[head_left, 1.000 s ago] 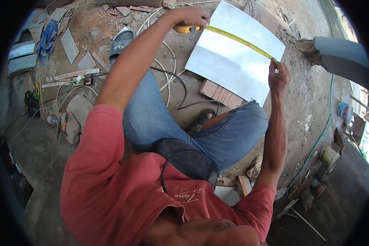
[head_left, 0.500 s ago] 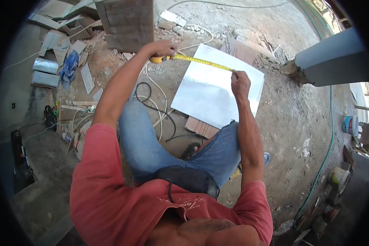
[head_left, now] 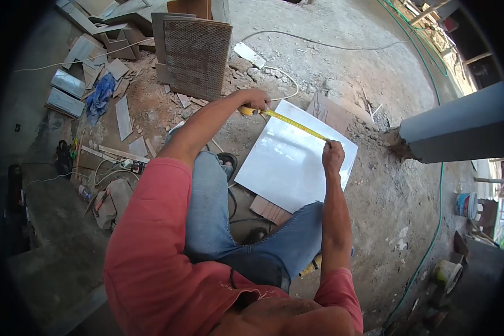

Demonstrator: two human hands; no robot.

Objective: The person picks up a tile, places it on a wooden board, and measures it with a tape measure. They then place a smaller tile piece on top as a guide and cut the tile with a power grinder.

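My left hand [head_left: 256,99] is closed around the yellow case of a tape measure [head_left: 248,111], just off the far left edge of a large white floor tile [head_left: 283,162]. The yellow blade [head_left: 295,124] runs out from the case and slants across the far part of the tile. At the blade's other end, my right hand [head_left: 333,157] pinches it over the right part of the tile. Under the tile's near edge shows a piece of brownish ribbed tile [head_left: 270,209]. My knees are bent on either side, close to the tile.
Upright tiles [head_left: 196,59] lean together beyond my left arm. Broken tile pieces and a blue plastic bag [head_left: 101,98] lie at the left. A grey column [head_left: 456,126] stands at the right, near a green hose [head_left: 441,196] and a paint bucket [head_left: 466,205]. An angle grinder [head_left: 103,207] lies at the left.
The view has shifted. My left hand with the tape case has come closer to the tile's edge, and the stretch of blade between my hands looks shorter. My left leg has moved inward.
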